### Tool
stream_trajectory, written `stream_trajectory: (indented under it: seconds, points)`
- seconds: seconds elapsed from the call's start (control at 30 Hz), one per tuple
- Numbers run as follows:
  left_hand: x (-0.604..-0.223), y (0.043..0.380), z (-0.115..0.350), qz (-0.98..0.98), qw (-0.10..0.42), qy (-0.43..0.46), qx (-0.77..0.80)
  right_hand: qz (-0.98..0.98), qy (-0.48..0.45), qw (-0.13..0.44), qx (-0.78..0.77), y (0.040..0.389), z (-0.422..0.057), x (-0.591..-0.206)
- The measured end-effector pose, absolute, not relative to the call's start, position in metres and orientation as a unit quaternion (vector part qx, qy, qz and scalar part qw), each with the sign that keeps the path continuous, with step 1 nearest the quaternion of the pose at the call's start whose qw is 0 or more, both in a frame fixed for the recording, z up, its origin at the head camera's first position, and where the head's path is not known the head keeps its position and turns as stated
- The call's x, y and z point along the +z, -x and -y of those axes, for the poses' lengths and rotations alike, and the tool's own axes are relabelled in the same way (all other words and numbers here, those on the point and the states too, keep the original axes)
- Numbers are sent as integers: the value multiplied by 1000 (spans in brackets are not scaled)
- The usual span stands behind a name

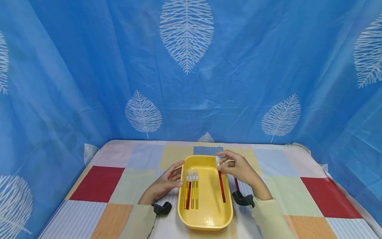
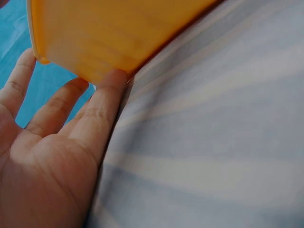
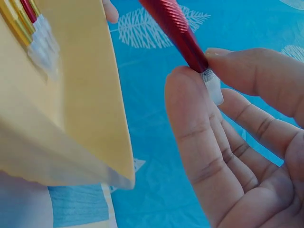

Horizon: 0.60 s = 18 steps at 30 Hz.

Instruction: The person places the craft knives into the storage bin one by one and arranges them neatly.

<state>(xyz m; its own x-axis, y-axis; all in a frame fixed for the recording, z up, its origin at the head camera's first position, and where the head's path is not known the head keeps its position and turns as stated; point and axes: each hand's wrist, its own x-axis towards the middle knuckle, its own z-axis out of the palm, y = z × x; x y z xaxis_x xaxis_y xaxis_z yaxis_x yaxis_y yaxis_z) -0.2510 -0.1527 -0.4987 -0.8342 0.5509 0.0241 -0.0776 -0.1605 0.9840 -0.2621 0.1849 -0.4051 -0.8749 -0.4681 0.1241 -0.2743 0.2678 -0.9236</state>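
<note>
My right hand (image 1: 237, 166) pinches a red craft knife (image 1: 221, 187) near its clear-capped end, between thumb and fingertips. Its handle slants down over the right side of the yellow tray (image 1: 206, 217). In the right wrist view, a knurled collar and whitish cap (image 3: 214, 90) show beyond the fingertips. Several capped craft knives (image 1: 192, 192), gold and one red, lie side by side in the tray's left half, caps pointing away. With fairly straight fingers, my left hand (image 1: 164, 184) touches the tray's left side; the left wrist view shows fingertips against the outer wall (image 2: 95, 38).
Another red stick-like thing (image 1: 236, 184) lies outside the tray on the right, partly hidden by my right hand and wrist camera (image 1: 243, 199). A patchwork cloth (image 1: 137, 186) covers the table. Blue leaf-print curtains (image 1: 232, 83) hang behind and at both sides.
</note>
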Motion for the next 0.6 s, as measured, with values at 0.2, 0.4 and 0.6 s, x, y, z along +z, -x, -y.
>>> stream_trajectory:
  seconds: [0.2, 0.4, 0.6]
  points:
    - [-497, 252, 152, -622, 211, -186, 731, -785, 228, 96, -568, 264, -177, -406]
    - [-497, 251, 151, -626, 211, -183, 729, -785, 221, 115, -567, 266, -166, -402]
    - [-498, 252, 153, -626, 210, -186, 728, -787, 205, 141, -564, 273, -153, -399]
